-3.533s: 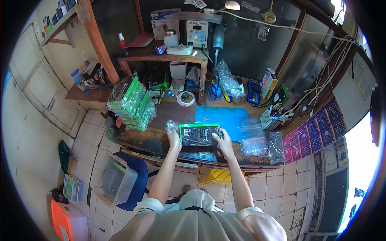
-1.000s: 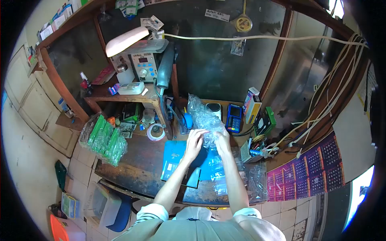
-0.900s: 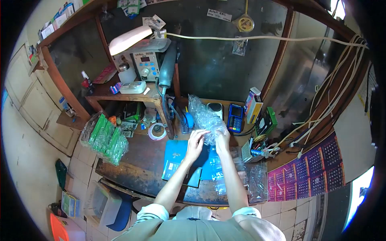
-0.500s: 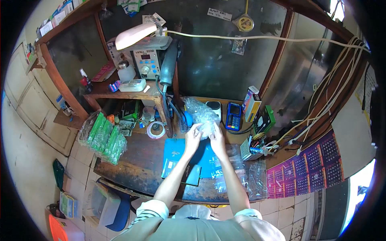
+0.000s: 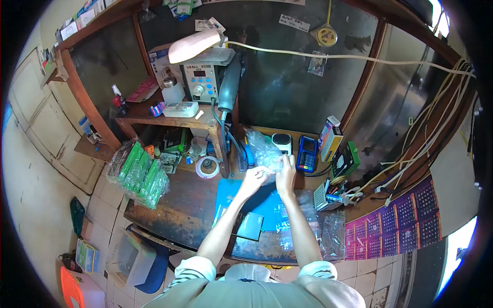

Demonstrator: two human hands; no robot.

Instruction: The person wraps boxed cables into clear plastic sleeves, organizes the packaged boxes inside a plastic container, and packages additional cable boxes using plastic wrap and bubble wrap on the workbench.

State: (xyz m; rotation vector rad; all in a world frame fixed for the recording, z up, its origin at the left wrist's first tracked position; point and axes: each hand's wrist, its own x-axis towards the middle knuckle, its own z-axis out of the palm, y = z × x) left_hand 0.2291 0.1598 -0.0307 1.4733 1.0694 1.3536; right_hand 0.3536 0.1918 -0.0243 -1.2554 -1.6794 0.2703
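Both hands are at a bundle of clear plastic wrap toward the back of the bench. My left hand has its fingers closed on the bundle's lower edge. My right hand pinches the wrap's right side. Beneath my forearms lies a blue mat, with a dark flat box at its front edge, partly behind my left forearm. Flat clear plastic sleeves lie beside and under my right forearm.
Wrapped green boxes are stacked at the left. A tape roll lies near the shelf. A card terminal, a pen basket and a soldering station stand around the bench. A lamp hangs above.
The green-edged wrapped box seen earlier between my hands is no longer held. My hands moved back to the plastic wrap, and a dark box now lies on the mat. The view has shifted.
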